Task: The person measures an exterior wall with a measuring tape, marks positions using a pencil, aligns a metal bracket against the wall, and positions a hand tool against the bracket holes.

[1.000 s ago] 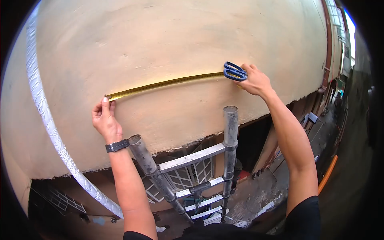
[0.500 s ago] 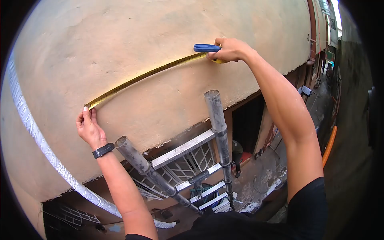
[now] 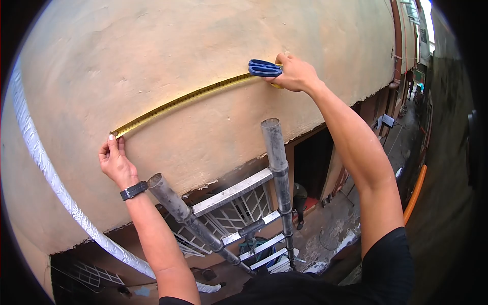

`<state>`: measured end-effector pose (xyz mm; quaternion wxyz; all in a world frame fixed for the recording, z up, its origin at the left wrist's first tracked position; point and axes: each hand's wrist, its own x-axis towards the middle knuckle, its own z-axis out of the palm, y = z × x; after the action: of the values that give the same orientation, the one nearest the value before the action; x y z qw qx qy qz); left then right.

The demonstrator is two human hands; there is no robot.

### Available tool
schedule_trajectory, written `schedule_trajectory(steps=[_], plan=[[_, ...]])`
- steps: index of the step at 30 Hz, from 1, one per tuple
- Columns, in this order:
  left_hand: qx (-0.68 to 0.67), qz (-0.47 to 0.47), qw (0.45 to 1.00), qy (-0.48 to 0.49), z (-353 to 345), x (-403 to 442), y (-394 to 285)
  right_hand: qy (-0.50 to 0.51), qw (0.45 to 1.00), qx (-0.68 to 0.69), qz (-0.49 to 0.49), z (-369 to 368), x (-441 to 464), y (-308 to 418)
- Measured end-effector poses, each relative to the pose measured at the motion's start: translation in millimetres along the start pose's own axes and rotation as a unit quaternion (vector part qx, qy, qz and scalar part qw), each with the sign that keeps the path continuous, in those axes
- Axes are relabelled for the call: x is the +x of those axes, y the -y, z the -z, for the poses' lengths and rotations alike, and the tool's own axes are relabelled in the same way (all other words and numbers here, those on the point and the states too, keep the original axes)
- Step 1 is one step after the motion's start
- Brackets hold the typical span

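A yellow tape measure stretches across the plastered wall, rising to the right. My left hand pinches the hooked end of its blade against the wall, thumb and fingers closed. At the other end, my right hand is closed around the tape's case, mostly hidden by the fingers. The same hand also grips scissors, their dark blue handle loops sticking out to the left and the blades out of sight. A black watch is on my left wrist.
Below my hands a telescopic ladder leans at the wall, its open tube tops near my arms. A foil-wrapped pipe curves down the left. Far below, a person stands near a doorway. An orange bar is at right.
My right hand has dropped slightly, and the scissors have turned so both handle loops show. The tape's right end is a little lower. My left hand still pinches the hooked end.
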<state>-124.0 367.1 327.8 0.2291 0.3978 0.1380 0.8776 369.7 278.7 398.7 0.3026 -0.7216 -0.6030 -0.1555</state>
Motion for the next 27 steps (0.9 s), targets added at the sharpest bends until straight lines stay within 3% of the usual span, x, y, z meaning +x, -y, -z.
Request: schedule_trajectory(steps=[6, 11, 27], plan=[[0.040, -0.012, 0.999, -0.021, -5, -5, 5, -0.022, 1.000, -0.015, 0.004, -7, 6, -9], [-0.019, -0.003, 0.997, -0.069, -19, -13, -5, -0.052, 0.998, 0.001, 0.027, -14, 4, -3], [-0.042, 0.023, 0.995, -0.082, -23, -19, -13, -0.084, 0.994, 0.025, 0.063, -23, 2, -5]])
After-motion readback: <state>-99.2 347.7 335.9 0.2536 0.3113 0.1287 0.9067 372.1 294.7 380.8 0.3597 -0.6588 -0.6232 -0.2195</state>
